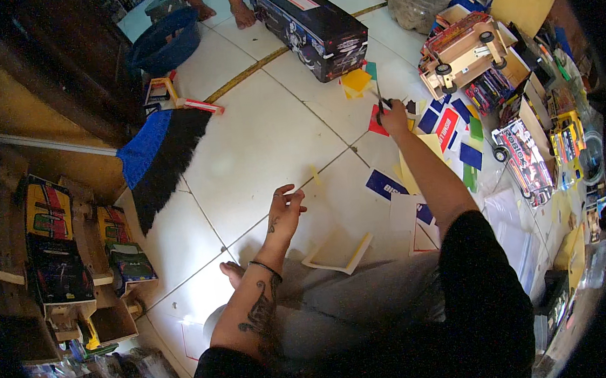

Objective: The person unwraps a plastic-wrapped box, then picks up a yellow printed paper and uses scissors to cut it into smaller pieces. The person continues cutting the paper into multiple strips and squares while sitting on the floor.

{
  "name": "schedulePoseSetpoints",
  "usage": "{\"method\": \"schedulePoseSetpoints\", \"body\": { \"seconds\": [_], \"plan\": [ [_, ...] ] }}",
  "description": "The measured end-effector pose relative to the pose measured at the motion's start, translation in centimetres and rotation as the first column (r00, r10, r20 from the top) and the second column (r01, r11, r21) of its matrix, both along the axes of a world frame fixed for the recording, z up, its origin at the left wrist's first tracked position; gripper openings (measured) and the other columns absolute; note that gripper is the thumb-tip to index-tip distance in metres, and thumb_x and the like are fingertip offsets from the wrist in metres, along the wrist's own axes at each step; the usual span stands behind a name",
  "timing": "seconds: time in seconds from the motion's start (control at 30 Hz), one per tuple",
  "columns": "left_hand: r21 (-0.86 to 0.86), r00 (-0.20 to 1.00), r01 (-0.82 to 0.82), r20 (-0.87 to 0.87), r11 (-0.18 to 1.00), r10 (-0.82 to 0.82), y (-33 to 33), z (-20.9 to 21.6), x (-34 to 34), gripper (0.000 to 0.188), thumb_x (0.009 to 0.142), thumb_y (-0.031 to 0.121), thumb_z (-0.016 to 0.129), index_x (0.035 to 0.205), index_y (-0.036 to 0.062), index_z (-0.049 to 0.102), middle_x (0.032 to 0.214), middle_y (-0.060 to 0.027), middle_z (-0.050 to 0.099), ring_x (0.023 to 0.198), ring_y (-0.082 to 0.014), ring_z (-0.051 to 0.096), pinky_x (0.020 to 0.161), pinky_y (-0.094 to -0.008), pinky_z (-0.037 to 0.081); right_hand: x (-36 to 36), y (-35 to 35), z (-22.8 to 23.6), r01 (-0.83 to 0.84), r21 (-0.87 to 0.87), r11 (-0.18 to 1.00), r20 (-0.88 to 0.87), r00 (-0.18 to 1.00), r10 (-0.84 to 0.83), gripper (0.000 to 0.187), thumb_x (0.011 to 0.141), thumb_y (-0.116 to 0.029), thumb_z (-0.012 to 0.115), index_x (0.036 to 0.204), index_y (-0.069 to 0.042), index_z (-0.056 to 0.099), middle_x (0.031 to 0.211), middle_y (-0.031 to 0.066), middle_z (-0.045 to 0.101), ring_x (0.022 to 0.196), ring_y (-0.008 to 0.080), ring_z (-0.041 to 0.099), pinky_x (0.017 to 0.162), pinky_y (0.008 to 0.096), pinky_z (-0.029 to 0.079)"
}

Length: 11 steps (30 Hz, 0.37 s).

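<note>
My right hand (396,119) reaches out over the scattered cut paper, its fingers closed around the dark handles of a pair of scissors (381,103). The blades point away from me, toward a yellow paper piece (356,81) beside the black printed box (313,30). Under that hand lies a red paper piece (377,122). My left hand (286,216) hovers above the white tiles in front of my lap, fingers apart and loosely bent, holding nothing. Near my lap are a folded cream paper strip (339,253) and a blue printed piece (385,184).
Wooden toy trucks stand at the right, one tipped to show its wheels (466,62). More toy trucks (53,238) fill the left side. A black brush head with a blue top (164,160) lies left, below a dark blue basin (164,43). Another person's feet (240,14) show at the back.
</note>
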<state>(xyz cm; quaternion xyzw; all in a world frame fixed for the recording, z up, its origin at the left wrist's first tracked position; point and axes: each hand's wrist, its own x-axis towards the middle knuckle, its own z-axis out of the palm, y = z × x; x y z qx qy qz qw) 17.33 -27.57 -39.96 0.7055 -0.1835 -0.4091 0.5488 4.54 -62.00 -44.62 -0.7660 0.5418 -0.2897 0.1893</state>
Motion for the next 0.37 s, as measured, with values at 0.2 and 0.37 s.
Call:
{"method": "schedulePoseSetpoints", "body": {
  "seconds": [0.2, 0.37],
  "plan": [
    [-0.018, 0.999, 0.019, 0.033, 1.000, -0.019, 0.2, -0.7, 0.2, 0.048, 0.083, 0.031, 0.060, 0.118, 0.0030, 0.043, 0.093, -0.0094, 0.055, 0.070, -0.0170, 0.059, 0.066, -0.0295, 0.045, -12.9, 4.0, 4.7, -0.376, 0.200, 0.905, -0.758, 0.525, 0.386, 0.066, 0.056, -0.010, 0.070, 0.115, 0.002, 0.043, 0.117, 0.0187, 0.046, 0.113, 0.0353, 0.040, 0.093, 0.0408, 0.038],
    [0.171, 0.923, 0.277, 0.225, 0.945, -0.311, 0.7, -2.7, 0.7, 0.048, 0.083, 0.032, 0.060, 0.120, 0.0075, 0.043, 0.103, -0.0106, 0.058, 0.076, -0.0223, 0.060, 0.068, -0.0312, 0.047, -18.4, 4.4, 10.9, -0.237, 0.623, 0.745, -0.518, 0.588, 0.621, 0.091, 0.058, -0.036, 0.077, 0.133, -0.005, 0.036, 0.136, 0.0214, 0.035, 0.128, 0.0386, 0.028, 0.105, 0.0356, 0.030]
  ]
}}
